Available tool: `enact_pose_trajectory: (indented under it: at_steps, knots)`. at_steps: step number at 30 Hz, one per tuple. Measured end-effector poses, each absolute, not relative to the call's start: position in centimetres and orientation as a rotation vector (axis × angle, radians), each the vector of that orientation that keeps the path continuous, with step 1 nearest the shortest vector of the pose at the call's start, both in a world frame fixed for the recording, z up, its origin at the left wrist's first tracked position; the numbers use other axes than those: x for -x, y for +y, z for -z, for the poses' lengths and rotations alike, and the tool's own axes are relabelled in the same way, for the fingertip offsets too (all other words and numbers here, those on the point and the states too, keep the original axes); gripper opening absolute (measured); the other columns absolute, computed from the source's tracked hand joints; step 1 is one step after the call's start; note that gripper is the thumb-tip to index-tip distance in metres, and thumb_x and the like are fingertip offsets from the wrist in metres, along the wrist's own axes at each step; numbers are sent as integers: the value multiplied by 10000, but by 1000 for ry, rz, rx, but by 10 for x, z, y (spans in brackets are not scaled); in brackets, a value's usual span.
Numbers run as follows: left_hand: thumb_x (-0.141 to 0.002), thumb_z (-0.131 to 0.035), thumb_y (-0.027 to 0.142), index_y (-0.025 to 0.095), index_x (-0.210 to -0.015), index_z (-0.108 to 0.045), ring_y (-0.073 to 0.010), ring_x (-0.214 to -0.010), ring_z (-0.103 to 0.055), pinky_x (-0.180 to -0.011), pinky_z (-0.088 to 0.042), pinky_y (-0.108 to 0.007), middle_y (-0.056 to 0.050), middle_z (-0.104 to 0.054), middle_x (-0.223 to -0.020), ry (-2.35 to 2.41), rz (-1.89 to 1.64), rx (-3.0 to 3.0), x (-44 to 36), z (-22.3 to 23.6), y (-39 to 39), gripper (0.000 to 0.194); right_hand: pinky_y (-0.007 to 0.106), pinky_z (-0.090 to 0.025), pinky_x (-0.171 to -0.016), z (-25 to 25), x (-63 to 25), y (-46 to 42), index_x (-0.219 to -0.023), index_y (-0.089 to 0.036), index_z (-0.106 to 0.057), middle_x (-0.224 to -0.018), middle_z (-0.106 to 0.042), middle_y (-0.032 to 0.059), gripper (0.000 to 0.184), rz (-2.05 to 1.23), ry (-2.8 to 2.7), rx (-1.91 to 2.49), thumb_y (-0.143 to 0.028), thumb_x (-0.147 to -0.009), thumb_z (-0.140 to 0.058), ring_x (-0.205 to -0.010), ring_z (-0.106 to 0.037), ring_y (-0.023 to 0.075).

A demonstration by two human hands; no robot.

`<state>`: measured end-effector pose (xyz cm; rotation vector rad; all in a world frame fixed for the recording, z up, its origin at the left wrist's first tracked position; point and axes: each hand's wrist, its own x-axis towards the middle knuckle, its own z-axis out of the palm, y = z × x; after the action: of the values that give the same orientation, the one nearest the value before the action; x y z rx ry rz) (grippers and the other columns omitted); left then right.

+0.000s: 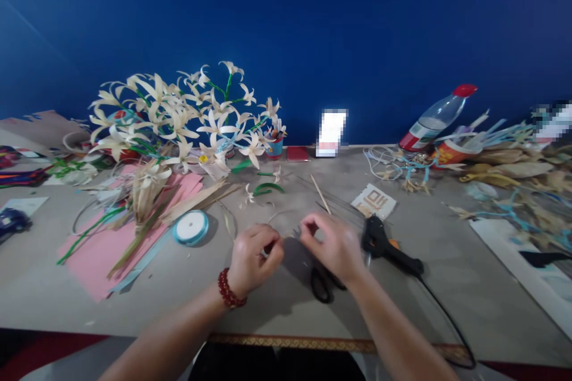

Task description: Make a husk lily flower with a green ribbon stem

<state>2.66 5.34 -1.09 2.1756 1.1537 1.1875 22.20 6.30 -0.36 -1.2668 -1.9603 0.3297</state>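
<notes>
My left hand [255,257], with a red bead bracelet [229,290] at the wrist, is closed in a pinch over the middle of the table. Facing it, my right hand [334,245] also pinches, thumb against forefinger. A thin pale strand [277,213] curves above my left fingertips. What either pinch holds is too fine to make out. Black-handled scissors [320,286] lie partly hidden under my right hand. Close by on the right rests a black glue gun [393,247], and a thin wooden stick [320,193] lies beyond my right hand.
White husk-like flowers on green stems [179,119] stand at the back left. Pink paper [84,262] holds dried husks [149,196]; beside it is a blue ribbon spool [191,228]. A tilted plastic bottle [435,119] and a bright phone screen [331,131] are at the back.
</notes>
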Motion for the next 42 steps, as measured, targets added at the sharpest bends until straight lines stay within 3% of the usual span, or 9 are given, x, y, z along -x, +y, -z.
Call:
enact_pose_trajectory:
  at_steps: [3,7,10,16,22,26,32,38,42]
  knots:
    - [-850,-511,162,184,-687,-569,-149,-612,-539,-608,-421,-266,-23,-591,-637,1181,-1168,-2126,-25,9,53,174,270,-467,-670,1,-228,65,-848,-212,-596,-752,-665,13,92,-358,-1910,1227,-139,-820,-547,-675,-626,165]
    - [-850,-485,187,181,-646,-559,-134,-578,-536,-595,-418,-250,-5,-580,-597,1173,-1093,-1974,-23,8,55,217,306,-524,-795,-4,-222,64,-1088,-227,-597,-1039,-691,72,291,-466,-2097,923,-115,-831,-522,-891,-663,193]
    - [-824,-489,212,178,-592,-528,-119,-549,-491,-563,-395,-236,13,-524,-552,1119,-998,-1784,-21,9,59,238,334,-523,-837,-4,-218,64,-1074,-235,-622,-1070,-695,88,254,-436,-2220,802,-128,-863,-528,-992,-651,215]
    - [-768,-546,283,164,-573,-527,-95,-464,-415,-466,-339,-220,16,-483,-515,900,-784,-1222,-17,14,66,230,314,-506,-766,-1,-218,65,-931,-216,-645,-903,-709,52,74,-704,-2100,806,-221,-918,-572,-839,-651,189]
    - [-847,-575,337,145,-893,-654,-159,-714,-547,-677,-442,-276,-37,-604,-756,822,-1001,-1275,-18,10,65,213,230,-500,-596,4,-210,62,-810,-185,-659,-729,-666,0,171,-1323,-1563,1001,-347,-865,-663,-630,-612,129]
    - [-844,-630,362,147,-771,-622,-120,-620,-477,-593,-389,-242,-7,-558,-682,870,-962,-1296,-19,12,63,228,224,-515,-574,8,-209,62,-810,-170,-665,-714,-668,6,185,-1493,-1383,997,-350,-853,-666,-578,-595,112]
    - [-798,-671,355,154,-727,-595,-117,-572,-477,-563,-398,-245,-9,-545,-624,827,-968,-995,-21,15,64,227,278,-553,-707,5,-210,56,-1109,-223,-617,-977,-693,57,247,-1042,-1674,910,-183,-867,-590,-740,-651,143]
    - [-807,-637,330,156,-722,-573,-123,-564,-501,-533,-397,-238,-16,-537,-617,798,-894,-932,-23,14,63,204,312,-541,-774,3,-206,55,-994,-240,-611,-906,-697,49,200,-471,-1919,838,-95,-866,-561,-860,-662,188]
    - [-853,-592,315,158,-919,-612,-162,-693,-570,-663,-476,-296,-48,-601,-776,896,-1050,-1345,-23,11,58,172,327,-543,-753,4,-208,54,-971,-236,-615,-882,-700,58,178,-379,-1956,856,-103,-879,-539,-837,-662,199]
